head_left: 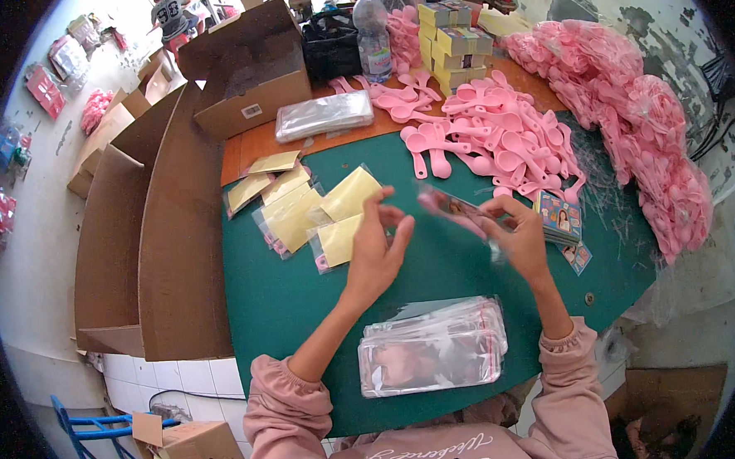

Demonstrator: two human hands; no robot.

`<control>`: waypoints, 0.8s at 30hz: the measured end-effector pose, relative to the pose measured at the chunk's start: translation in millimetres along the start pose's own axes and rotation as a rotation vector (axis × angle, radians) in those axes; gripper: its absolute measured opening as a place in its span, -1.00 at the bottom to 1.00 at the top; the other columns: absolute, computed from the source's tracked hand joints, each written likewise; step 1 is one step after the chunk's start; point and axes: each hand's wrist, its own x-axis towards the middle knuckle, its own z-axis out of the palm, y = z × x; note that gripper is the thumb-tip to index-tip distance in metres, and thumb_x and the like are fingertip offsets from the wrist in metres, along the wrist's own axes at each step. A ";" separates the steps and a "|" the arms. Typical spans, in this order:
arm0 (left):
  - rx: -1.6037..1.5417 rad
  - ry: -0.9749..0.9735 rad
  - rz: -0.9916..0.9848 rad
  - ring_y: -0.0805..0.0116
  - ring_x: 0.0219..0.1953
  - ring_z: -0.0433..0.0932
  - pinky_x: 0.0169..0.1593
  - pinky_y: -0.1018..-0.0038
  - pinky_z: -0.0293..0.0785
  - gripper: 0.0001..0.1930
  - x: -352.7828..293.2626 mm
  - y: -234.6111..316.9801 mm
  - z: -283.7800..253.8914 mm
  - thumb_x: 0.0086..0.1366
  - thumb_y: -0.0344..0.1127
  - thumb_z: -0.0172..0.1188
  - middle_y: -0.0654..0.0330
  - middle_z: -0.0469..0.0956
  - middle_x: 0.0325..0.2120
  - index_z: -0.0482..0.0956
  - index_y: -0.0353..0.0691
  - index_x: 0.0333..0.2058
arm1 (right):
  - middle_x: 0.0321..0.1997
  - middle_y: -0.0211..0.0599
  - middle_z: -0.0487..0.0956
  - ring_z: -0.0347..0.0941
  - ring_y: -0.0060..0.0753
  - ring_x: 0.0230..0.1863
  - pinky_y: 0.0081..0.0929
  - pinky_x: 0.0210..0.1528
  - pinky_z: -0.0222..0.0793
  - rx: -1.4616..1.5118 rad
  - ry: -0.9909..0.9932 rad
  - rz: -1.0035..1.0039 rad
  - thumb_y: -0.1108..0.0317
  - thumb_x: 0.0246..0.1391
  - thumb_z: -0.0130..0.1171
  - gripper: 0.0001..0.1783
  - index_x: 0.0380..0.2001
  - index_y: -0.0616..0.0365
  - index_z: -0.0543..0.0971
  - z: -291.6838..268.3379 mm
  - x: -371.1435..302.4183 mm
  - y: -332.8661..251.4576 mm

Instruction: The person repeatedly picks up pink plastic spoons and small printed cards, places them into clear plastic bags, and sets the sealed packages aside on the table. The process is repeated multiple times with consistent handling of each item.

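My right hand (519,236) pinches a clear bag (458,211) with a printed card and something pink inside. Its outer end is smeared by motion. Beside the yellow-backed packets (294,219) on the left, my left hand (377,250) has its fingers apart and nothing in them. Those packets lie overlapping, with bits of pink at their edges. Close to my right hand is a stack of printed cards (559,219), with a loose card (577,256) below it. A heap of pink spoons (512,139) spreads behind. Clear plastic bags (430,351) lie stacked in front of me.
The green mat (305,316) covers most of the table. Cardboard boxes (180,231) stand along the left edge. At the back are a wrapped bundle of bags (324,115), a water bottle (372,34) and yellow card stacks (455,46). Bagged pink spoons (627,116) line the right.
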 end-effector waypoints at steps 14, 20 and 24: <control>-0.608 -0.520 -0.552 0.22 -0.17 0.50 -0.11 0.37 0.50 -0.39 -27.0 -11.0 -0.9 0.30 -0.43 -0.18 -0.07 0.43 -0.21 -0.29 -0.10 0.22 | -0.32 -0.19 0.34 0.32 -0.13 -0.20 -0.28 -0.16 0.28 -0.378 -0.339 -0.343 0.40 -0.19 0.20 -0.78 -0.41 0.16 0.44 45.4 -24.4 -6.0; -0.673 -0.492 -0.673 0.28 -0.19 0.51 -0.13 0.40 0.50 -0.42 -25.3 -8.6 -0.8 0.31 -0.34 -0.10 0.00 0.46 -0.20 -0.16 -0.02 0.22 | -0.38 -0.22 0.35 0.31 -0.18 -0.26 -0.30 -0.17 0.23 -0.461 -0.368 -0.412 0.41 -0.22 0.17 -0.83 -0.50 0.18 0.42 52.7 -25.7 -4.5; -0.616 -0.444 -0.597 0.31 -0.24 0.52 -0.16 0.44 0.50 -0.40 -28.3 -14.6 7.5 0.30 -0.35 -0.09 0.01 0.48 -0.22 -0.18 -0.02 0.23 | -0.41 -0.22 0.35 0.31 -0.18 -0.27 -0.31 -0.18 0.21 -0.519 -0.350 -0.557 0.41 -0.21 0.13 -0.85 -0.51 0.18 0.41 55.2 -27.4 -0.9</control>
